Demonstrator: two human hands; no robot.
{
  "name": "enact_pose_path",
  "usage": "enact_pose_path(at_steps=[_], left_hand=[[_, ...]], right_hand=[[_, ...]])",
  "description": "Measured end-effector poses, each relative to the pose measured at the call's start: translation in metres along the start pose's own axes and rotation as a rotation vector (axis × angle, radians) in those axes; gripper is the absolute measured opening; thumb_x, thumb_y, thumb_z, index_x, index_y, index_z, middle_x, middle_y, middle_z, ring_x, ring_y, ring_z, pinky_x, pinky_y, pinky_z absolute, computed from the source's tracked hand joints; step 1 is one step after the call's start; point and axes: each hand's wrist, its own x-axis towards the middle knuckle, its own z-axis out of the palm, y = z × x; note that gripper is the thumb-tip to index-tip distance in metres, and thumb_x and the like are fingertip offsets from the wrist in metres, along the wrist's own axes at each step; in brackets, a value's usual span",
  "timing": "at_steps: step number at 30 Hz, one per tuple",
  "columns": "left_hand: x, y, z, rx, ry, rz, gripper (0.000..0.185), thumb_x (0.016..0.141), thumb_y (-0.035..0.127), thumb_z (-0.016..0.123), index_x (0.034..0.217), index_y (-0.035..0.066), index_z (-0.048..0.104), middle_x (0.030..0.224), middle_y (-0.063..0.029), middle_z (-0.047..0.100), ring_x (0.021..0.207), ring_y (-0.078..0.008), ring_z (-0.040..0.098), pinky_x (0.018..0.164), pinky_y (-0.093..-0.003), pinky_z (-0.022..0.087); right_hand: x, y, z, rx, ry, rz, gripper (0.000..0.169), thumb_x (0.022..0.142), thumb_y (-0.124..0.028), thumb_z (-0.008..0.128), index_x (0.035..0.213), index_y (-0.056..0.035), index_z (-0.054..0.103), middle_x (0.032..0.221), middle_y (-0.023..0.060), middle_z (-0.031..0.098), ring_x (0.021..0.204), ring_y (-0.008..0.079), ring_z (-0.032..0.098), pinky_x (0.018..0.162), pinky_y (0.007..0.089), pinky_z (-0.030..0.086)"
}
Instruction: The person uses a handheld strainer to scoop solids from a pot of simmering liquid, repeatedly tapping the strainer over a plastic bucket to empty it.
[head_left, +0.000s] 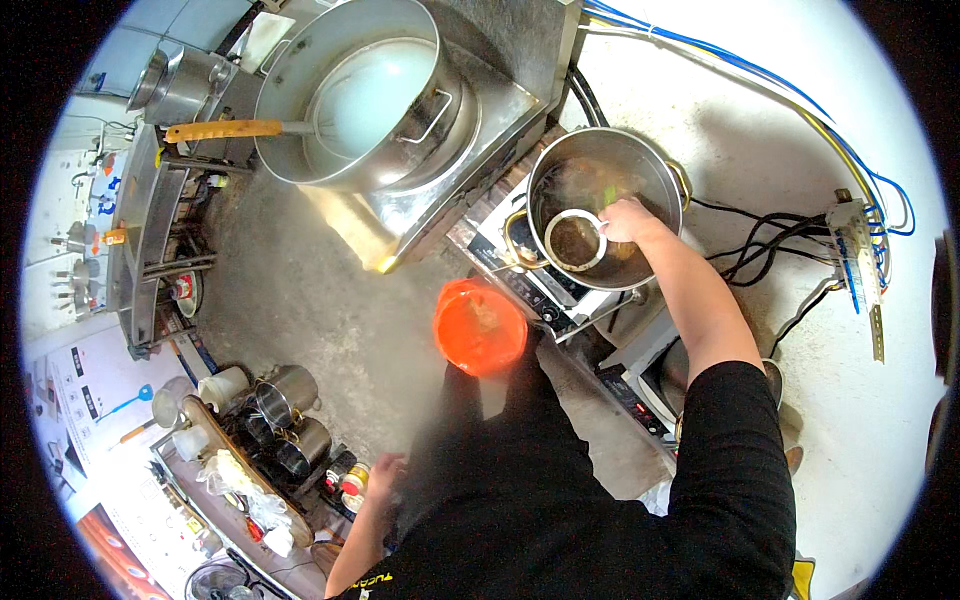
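My right hand (628, 220) is over a deep steel stockpot (655, 169) and grips a round-rimmed strainer or ladle (576, 240) by its handle. The round head is inside the pot, near its left wall, with brownish matter in it. Brownish liquid with a green piece shows in the pot, which stands on an induction cooker (525, 289). Below and left of the cooker is an orange-red plastic bag or bag-lined bucket (480, 330) with some matter in it. My left hand (388, 472) hangs low beside my body, partly blurred; whether it holds anything is unclear.
A very large steel pot (352, 169) with a wooden-handled tool (225, 130) across its rim stands on a steel stove at the upper left. Steel pots (287, 394) and a cluttered table (247, 480) are at the lower left. Black cables (780, 232) run along the right wall. Steam blurs the floor.
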Motion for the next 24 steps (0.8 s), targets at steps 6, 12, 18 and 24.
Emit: enact_pose_path(at_steps=[6,12,18,24], left_hand=[[-0.022,0.024,0.005,-0.067,-0.014,0.009,0.031,0.093,0.014,0.058,0.12,0.001,0.063,0.097,-0.0095,0.07,0.086,-0.0185,0.066,0.077,-0.0317,0.053],[-0.022,0.03,0.006,-0.133,-0.02,0.015,0.03,0.094,0.016,0.058,0.119,0.0,0.064,0.1,-0.0077,0.07,0.087,-0.0172,0.065,0.079,-0.0312,0.052],[-0.017,0.038,0.005,-0.109,-0.06,0.055,0.031,0.1,0.021,0.056,0.124,0.002,0.06,0.094,-0.0053,0.068,0.079,-0.0136,0.063,0.073,-0.0282,0.051],[-0.022,0.045,0.003,-0.198,-0.075,0.036,0.029,0.099,0.018,0.057,0.123,0.001,0.061,0.096,-0.0058,0.068,0.085,-0.0147,0.063,0.077,-0.0293,0.051]], right_hand=[[0.01,-0.019,0.023,-0.071,0.054,0.162,0.032,0.089,-0.033,0.06,0.11,-0.013,0.072,0.109,0.0151,0.071,0.106,0.0335,0.065,0.095,0.0477,0.046],[0.003,-0.01,0.015,0.178,-0.033,0.175,0.037,0.086,-0.032,0.061,0.114,-0.0103,0.071,0.116,0.0165,0.069,0.113,0.0324,0.063,0.097,0.0464,0.048],[-0.004,-0.001,0.01,0.439,0.05,0.118,0.034,0.088,-0.037,0.061,0.108,-0.0113,0.072,0.111,0.0192,0.068,0.105,0.0379,0.065,0.091,0.0439,0.05],[-0.035,-0.005,-0.024,0.62,0.204,0.122,0.031,0.091,-0.031,0.062,0.104,-0.0045,0.07,0.104,0.0223,0.069,0.099,0.0375,0.066,0.086,0.0428,0.05]])
